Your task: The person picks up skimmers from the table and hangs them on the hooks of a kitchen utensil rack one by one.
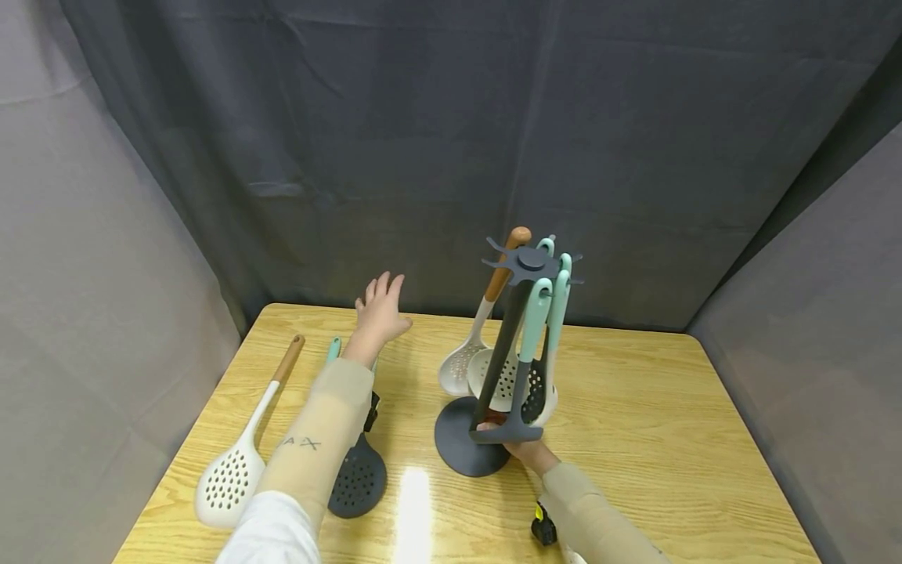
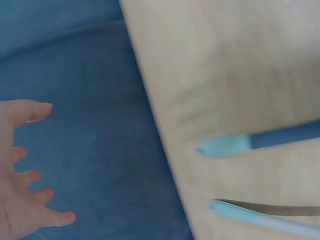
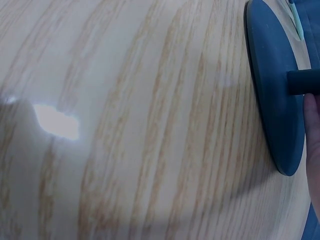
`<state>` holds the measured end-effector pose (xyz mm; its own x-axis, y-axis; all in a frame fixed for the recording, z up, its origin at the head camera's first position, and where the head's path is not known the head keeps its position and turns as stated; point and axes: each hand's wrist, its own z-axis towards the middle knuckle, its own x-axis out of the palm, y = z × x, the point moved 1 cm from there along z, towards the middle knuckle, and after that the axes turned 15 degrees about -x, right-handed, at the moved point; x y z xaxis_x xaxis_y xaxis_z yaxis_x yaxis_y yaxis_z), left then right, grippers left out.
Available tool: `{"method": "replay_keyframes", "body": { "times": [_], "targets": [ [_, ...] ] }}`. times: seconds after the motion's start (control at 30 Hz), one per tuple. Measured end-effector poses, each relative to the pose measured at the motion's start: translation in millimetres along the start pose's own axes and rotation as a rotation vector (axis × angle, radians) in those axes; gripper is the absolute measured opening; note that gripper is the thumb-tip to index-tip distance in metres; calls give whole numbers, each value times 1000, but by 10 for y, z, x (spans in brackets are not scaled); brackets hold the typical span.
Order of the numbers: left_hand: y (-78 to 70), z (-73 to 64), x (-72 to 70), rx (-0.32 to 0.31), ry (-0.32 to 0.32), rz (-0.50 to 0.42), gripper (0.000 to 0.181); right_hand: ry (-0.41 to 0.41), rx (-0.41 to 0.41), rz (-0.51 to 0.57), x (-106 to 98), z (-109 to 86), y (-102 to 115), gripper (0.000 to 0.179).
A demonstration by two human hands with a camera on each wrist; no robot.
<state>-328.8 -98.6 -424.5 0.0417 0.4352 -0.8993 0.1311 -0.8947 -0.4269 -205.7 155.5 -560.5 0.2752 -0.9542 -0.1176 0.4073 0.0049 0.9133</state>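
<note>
My right hand (image 1: 530, 454) grips the pole of a dark utensil stand (image 1: 532, 260), low down near its round base (image 1: 461, 446). From its hooks hang a white slotted spoon (image 1: 461, 364) with a wooden handle, a white skimmer (image 1: 479, 368), a dark slotted spoon (image 1: 534, 392) and a mint-handled dark tool (image 1: 523, 384) with a wide end. In the right wrist view, fingers (image 3: 312, 130) lie against the pole beside the base. My left hand (image 1: 380, 313) is held out above the table's back, fingers spread and holding nothing.
On the wooden table (image 1: 634, 407), a white slotted turner (image 1: 229, 482) with a wooden handle lies at the left. A dark slotted turner (image 1: 358, 478) lies partly under my left forearm. Two mint handles show in the left wrist view. Dark cloth (image 1: 423, 157) hangs behind.
</note>
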Motion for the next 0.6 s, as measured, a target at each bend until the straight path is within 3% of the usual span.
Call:
{"method": "replay_keyframes", "body": {
  "times": [0.13, 0.4, 0.6],
  "targets": [
    [209, 19, 179, -84, 72, 70, 79, -5, -62, -19, -9, 4, -5, 35],
    [469, -66, 458, -245, 238, 47, 73, -1, -77, 21, -9, 5, -26, 36],
    [570, -172, 566, -329, 272, 50, 64, 3, -84, -1, -7, 1, -22, 34]
  ]
}}
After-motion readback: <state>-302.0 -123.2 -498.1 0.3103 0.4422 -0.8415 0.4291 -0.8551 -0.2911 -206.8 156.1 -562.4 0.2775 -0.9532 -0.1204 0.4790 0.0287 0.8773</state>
